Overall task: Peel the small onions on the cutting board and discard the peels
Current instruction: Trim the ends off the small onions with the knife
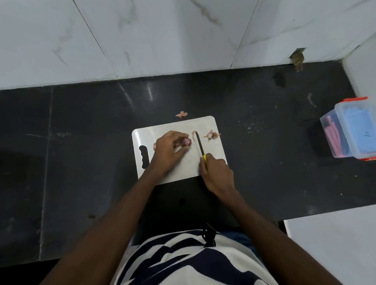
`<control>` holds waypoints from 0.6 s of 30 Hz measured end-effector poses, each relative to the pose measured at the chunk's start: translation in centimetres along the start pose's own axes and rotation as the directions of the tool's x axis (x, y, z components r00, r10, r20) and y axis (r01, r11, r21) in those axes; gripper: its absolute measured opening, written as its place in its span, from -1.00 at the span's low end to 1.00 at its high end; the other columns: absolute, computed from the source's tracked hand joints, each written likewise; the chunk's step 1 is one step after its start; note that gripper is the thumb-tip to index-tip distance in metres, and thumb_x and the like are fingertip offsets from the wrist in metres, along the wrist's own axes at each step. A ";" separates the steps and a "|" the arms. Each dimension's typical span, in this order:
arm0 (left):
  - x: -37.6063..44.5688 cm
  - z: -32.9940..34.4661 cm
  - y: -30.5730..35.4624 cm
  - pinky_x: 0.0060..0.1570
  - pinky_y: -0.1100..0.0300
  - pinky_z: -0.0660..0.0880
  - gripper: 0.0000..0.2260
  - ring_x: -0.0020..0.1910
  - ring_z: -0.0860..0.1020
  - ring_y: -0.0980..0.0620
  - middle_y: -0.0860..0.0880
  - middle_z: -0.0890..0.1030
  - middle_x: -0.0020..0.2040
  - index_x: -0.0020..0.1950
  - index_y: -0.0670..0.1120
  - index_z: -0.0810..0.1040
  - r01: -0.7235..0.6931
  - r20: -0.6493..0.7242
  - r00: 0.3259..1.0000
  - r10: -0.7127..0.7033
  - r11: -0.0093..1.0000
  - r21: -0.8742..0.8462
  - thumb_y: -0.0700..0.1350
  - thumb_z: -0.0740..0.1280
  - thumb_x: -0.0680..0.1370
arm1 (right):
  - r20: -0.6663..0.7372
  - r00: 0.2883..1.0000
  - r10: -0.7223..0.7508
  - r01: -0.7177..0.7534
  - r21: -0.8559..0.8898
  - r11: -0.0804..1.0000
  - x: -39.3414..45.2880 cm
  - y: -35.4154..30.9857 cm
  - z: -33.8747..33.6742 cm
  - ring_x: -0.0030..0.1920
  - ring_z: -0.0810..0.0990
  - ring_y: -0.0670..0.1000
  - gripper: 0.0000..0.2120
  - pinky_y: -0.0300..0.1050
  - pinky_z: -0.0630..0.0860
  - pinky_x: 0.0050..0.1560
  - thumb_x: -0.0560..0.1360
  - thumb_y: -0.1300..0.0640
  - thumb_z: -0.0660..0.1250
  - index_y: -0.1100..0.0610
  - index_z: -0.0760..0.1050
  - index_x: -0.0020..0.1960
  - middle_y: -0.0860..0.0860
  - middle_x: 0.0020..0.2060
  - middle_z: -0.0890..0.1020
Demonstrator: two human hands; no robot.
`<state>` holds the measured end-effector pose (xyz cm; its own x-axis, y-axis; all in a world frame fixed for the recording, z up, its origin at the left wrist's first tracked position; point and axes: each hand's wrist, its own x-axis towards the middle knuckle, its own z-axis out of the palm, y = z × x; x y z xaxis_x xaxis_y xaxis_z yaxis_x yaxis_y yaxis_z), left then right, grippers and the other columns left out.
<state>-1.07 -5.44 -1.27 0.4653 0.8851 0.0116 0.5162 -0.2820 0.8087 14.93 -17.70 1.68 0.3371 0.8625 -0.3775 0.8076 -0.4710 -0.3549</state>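
A white cutting board lies on the black counter. My left hand pins a small pinkish onion against the board with its fingertips. Another onion peeks out just left of that hand, mostly hidden. My right hand grips a yellow-handled knife, its dark blade lying on the board just right of the held onion. A small peel scrap sits by the blade tip. A heap of peels rests near the board's right edge.
One loose peel lies on the black counter just beyond the board. A clear plastic box with an orange lid stands at the right edge. White tiled wall rises behind the counter.
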 end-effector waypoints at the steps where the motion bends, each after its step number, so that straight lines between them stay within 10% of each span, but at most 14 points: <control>1: -0.5 0.4 -0.1 0.15 0.20 0.67 -0.70 0.10 0.66 0.23 0.04 0.71 0.19 0.29 -0.02 0.72 0.012 -0.021 1.000 -0.013 1.000 -0.007 -0.11 0.59 0.57 | 0.001 1.000 -0.004 0.004 -0.005 1.000 0.0 -0.2 0.0 -0.04 0.61 0.22 -0.65 0.08 0.43 -0.11 0.76 -0.13 0.01 0.10 0.42 0.14 0.12 -0.06 0.62; 10: -1.4 1.5 0.5 0.18 0.09 0.67 -0.79 0.09 0.69 0.26 0.07 0.76 0.15 0.27 -0.06 0.74 0.068 -0.203 0.976 -0.079 0.996 -0.058 -0.05 0.51 0.66 | 0.007 0.999 -0.034 0.035 -0.075 0.997 1.3 -2.0 0.2 0.01 0.64 0.29 -0.63 0.12 0.46 -0.08 0.78 -0.09 0.01 0.17 0.43 0.21 0.20 0.03 0.62; 18: -1.8 2.4 0.6 0.22 0.63 0.36 -0.81 0.08 0.63 0.49 -0.07 0.76 0.13 0.22 -0.25 0.73 0.073 -0.260 0.961 -0.097 0.992 -0.099 -0.25 0.54 0.62 | 0.004 0.997 -0.078 0.078 -0.141 0.987 1.7 -2.3 0.7 0.00 0.65 0.30 -0.62 0.09 0.40 -0.14 0.78 -0.09 0.00 0.18 0.42 0.23 0.20 0.03 0.63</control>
<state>0.18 -8.07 -2.18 0.2100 0.9739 0.0861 0.4754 -0.1787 0.8614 13.33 -15.26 1.18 0.2715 0.8958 -0.3519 0.8912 -0.3720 -0.2594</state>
